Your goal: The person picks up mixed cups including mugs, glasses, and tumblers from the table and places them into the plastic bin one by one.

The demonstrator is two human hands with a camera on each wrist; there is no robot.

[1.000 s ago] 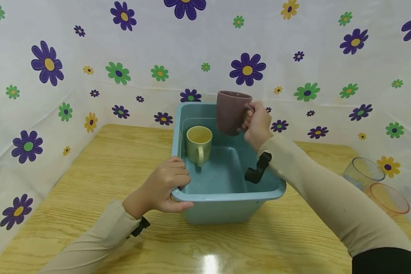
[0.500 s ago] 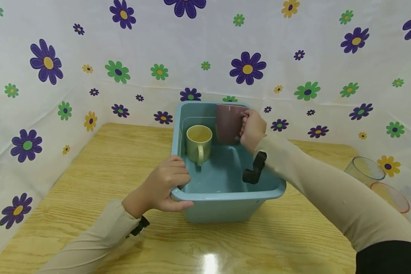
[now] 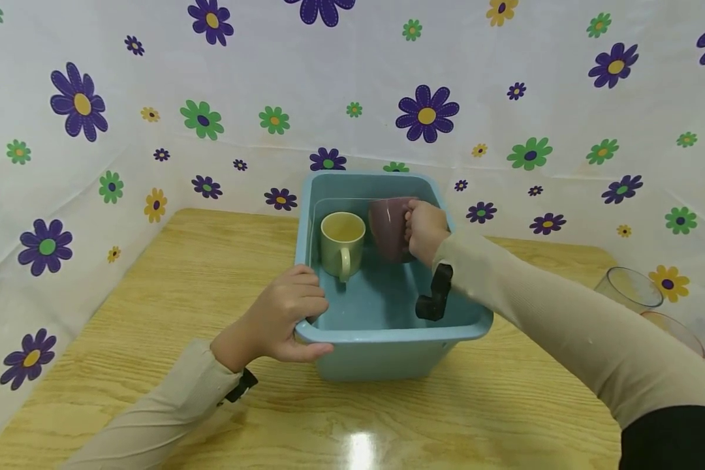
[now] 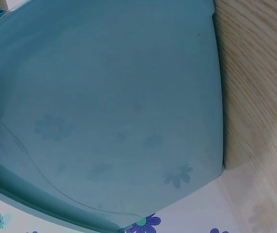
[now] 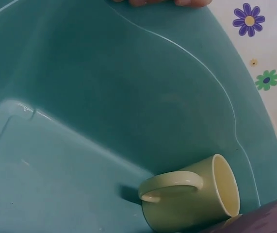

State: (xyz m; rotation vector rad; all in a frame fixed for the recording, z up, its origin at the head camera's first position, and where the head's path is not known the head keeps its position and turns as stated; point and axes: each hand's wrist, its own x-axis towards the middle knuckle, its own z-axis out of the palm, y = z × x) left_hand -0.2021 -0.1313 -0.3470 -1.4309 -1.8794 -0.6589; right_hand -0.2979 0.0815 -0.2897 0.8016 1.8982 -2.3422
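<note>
A purple mug [image 3: 388, 228] is inside the blue plastic tub [image 3: 382, 337], tilted a little. My right hand [image 3: 426, 230] grips it by the handle, which my fingers mostly hide. Just left of it a yellow mug [image 3: 342, 247] stands upright, its handle facing me. In the right wrist view the yellow mug [image 5: 191, 196] shows beside the edge of the purple mug [image 5: 264, 218]. My left hand [image 3: 282, 316] holds the tub's near left corner, thumb outside and fingers over the rim. The left wrist view shows the tub's outer wall [image 4: 109, 107].
The tub stands on a wooden table [image 3: 223, 261] with flowered white cloth [image 3: 258, 65] behind and at both sides. Toward the right edge are a clear glass [image 3: 628, 287] with a dark rim and an orange-rimmed glass [image 3: 675, 329], partly behind my right sleeve.
My right hand has lowered the purple mug from above the tub's back rim down into it, next to the yellow mug. My left hand has stayed on the rim.
</note>
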